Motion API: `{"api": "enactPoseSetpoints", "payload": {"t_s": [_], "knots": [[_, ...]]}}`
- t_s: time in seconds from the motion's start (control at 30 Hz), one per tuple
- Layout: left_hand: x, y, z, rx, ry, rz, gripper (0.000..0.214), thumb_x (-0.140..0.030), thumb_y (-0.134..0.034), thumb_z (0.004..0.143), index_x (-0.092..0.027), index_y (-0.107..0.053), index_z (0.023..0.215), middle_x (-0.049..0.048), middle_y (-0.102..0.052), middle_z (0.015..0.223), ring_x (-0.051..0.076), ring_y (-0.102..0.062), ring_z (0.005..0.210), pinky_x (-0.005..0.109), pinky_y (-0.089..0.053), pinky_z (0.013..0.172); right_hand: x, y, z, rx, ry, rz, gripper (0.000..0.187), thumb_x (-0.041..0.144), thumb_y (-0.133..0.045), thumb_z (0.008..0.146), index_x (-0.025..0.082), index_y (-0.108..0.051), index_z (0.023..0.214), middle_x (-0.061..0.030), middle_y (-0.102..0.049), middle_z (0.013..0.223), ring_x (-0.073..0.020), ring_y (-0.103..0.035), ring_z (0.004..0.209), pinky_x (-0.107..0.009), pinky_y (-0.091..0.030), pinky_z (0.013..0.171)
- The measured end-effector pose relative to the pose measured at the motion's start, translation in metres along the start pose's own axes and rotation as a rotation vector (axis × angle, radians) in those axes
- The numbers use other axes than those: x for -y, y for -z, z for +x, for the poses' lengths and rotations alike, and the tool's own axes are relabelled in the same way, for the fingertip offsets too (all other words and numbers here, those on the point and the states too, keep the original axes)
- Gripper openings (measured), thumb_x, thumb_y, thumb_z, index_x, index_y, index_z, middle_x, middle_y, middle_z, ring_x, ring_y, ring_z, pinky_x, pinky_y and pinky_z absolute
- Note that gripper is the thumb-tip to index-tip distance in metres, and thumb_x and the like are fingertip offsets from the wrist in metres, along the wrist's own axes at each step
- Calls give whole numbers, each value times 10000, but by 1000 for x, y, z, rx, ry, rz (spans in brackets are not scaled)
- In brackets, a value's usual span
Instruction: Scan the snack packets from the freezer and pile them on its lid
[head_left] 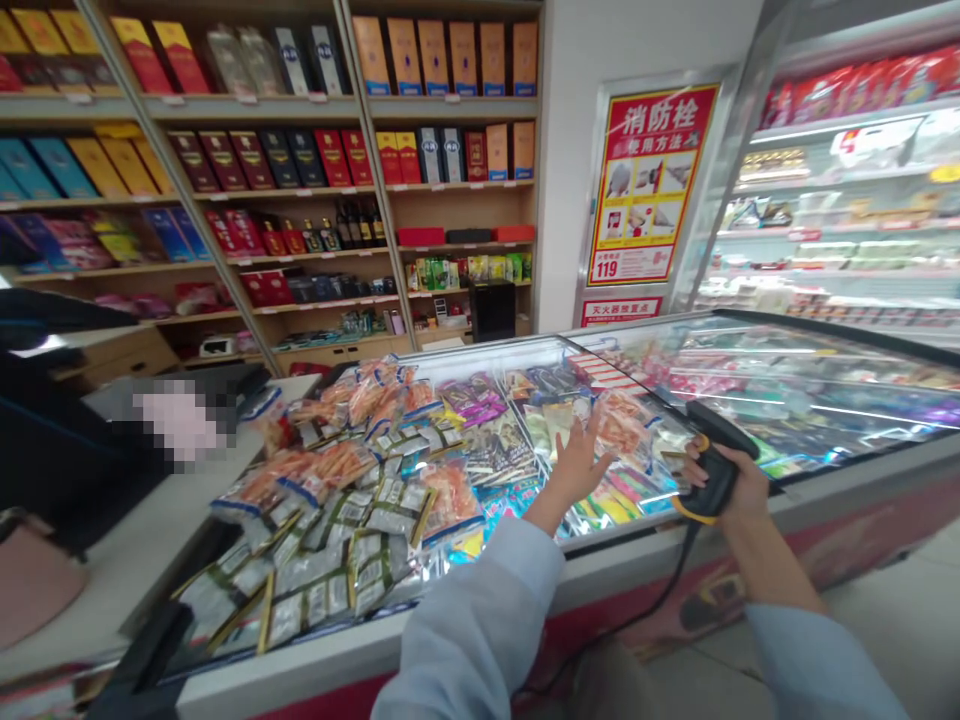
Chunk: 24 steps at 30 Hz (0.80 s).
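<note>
Left hand [577, 468] reached forward, fingers spread and gripping nothing, beside an orange packet [628, 425] on the freezer [300, 668], contact unclear; right hand [744, 485] was raised near the front edge, fingers wrapped round a scanner [718, 472]. Gap between hands; loose packets [386, 510] crowded the left end, glass [840, 395] spanned the right. Wall poster [651, 185] read "消防栓 使用方法" and "119".

The red poster [651, 190] reads 消防栓 across the top, 使用方法 beneath it and 119 at its lower left. The smaller red sign [621, 309] under it reads 灭火器放置点. Print on the boxes [433, 57] and packets [375, 510] is too blurred to read.
</note>
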<state>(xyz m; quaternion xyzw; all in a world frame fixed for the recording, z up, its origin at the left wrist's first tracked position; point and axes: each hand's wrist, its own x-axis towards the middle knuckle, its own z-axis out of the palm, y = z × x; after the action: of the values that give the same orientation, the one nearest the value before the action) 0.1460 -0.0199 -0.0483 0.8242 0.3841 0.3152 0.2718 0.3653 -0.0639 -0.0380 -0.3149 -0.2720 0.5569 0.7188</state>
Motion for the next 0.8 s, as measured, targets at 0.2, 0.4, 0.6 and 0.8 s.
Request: {"api": "enactPoseSetpoints", "payload": {"t_s": [0.2,0.4,0.6,0.8], "knots": [[-17,22,-12,-415,-104,-105,690,-488,-335,941,-271,-43,1527,57,43,1611,201,137,1458,442,-88,1191,19,-37,-19,47,69,-114,112,298,-568,640,200,-580,693,-28,-394,687,-98,-287,449,-268,-243,363],[-58,108,-39,-676,-155,-175,729,-476,-387,937,-309,21,1517,25,75,1611,211,50,1474,417,-97,1196,19,-108,-33,226,94,-157,112,305,-518,693,207,-573,692,-17,-385,664,-88,-292,412,-285,-228,384],[-59,228,-99,-909,-264,-9,683,-453,-397,941,-351,-24,1504,24,-110,1606,218,-172,1462,444,-182,1182,-19,-197,-43,485,25,-117,125,320,-528,696,205,-568,724,-5,-447,642,-82,-342,391,-251,-242,379],[14,305,-194,-881,15,327,618,-445,-519,874,-215,-324,1414,136,-487,1395,249,-486,1278,451,-353,1091,-91,-267,-49,770,-146,-71,164,329,-589,682,193,-558,768,2,-521,634,-82,-389,394,-222,-308,359]]}}
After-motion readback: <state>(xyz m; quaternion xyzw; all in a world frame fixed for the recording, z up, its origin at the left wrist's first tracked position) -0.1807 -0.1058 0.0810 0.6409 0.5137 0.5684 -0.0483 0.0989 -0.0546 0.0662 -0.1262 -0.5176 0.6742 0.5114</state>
